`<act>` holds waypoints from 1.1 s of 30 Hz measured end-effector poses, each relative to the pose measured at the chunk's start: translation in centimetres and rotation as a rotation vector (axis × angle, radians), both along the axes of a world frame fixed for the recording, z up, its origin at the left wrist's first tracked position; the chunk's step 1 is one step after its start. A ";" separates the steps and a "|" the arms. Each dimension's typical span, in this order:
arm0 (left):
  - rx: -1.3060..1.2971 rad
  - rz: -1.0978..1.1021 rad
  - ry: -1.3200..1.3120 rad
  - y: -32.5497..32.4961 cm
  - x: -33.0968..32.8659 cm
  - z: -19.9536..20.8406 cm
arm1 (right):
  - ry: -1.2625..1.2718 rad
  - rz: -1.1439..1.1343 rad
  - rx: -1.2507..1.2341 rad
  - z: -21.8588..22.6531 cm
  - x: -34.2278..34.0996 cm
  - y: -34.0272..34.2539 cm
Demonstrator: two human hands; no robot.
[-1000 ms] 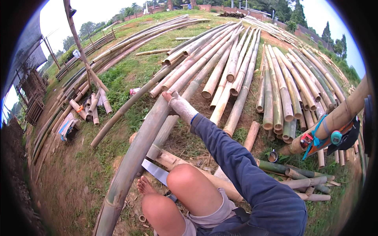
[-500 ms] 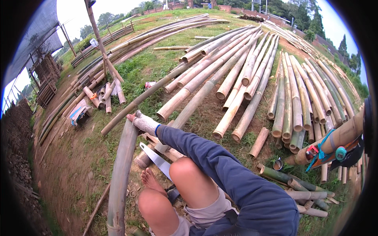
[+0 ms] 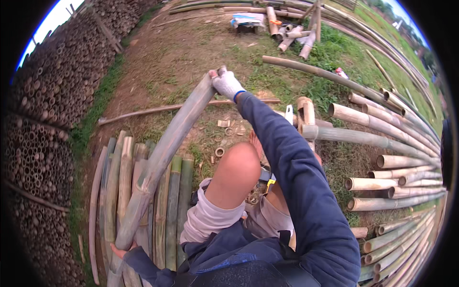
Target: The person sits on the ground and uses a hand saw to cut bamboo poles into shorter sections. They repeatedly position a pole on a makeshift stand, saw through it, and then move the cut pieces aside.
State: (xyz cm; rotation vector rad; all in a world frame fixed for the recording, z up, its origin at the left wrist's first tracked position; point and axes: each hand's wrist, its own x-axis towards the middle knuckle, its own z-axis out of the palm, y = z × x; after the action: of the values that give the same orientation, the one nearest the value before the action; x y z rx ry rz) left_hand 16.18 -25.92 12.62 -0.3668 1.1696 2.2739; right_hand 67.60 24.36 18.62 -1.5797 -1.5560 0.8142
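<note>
I hold a long grey-green bamboo pole (image 3: 165,153) that runs from lower left up to the centre top. My right hand (image 3: 225,83), in a white glove at the end of a blue sleeve, grips its far end. My left hand (image 3: 120,248) grips the pole's near end at the lower left, with only the fingers showing. The pole lies above a row of several split bamboo poles (image 3: 126,191) on the ground. My bare knee (image 3: 236,174) is bent up in the middle of the view.
A wall of stacked bamboo ends (image 3: 43,143) fills the left. Many thick poles (image 3: 382,143) lie on grass at the right. A saw blade (image 3: 288,115) and small cut bamboo rings (image 3: 220,152) lie near my foot. Short offcuts (image 3: 291,36) sit at the top.
My view has swung left, away from the field of poles. The long pole has moved over the row of poles on the left, and my left hand now shows gripping its near end.
</note>
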 end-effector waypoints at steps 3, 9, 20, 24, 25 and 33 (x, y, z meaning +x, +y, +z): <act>-0.202 0.192 0.123 -5.9 -2.5 -2.4 | 0.050 0.136 -0.124 -1.6 -4.4 0.2; -0.093 0.283 -0.008 -11.9 -4.0 -2.9 | 0.084 0.368 -0.163 -1.8 -12.5 -2.0; -0.400 0.504 -0.042 -21.9 -8.4 -5.9 | -0.427 0.826 0.383 3.2 -28.8 -6.0; -0.625 0.790 -0.147 -23.1 -11.2 -6.1 | -0.307 1.006 0.264 0.3 -31.5 -9.2; -0.742 0.864 -0.135 -22.6 -11.7 -6.4 | -0.160 1.191 0.118 -0.1 -31.3 -9.2; -1.903 0.119 0.985 -9.7 -7.3 -14.3 | -0.700 1.047 0.175 1.6 -22.6 -7.3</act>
State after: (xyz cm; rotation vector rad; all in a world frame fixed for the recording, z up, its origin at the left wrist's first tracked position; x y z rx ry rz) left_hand 8.89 -35.59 -1.66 0.1444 3.4915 0.4786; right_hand 44.97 17.05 20.21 -0.8572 -2.9604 0.5969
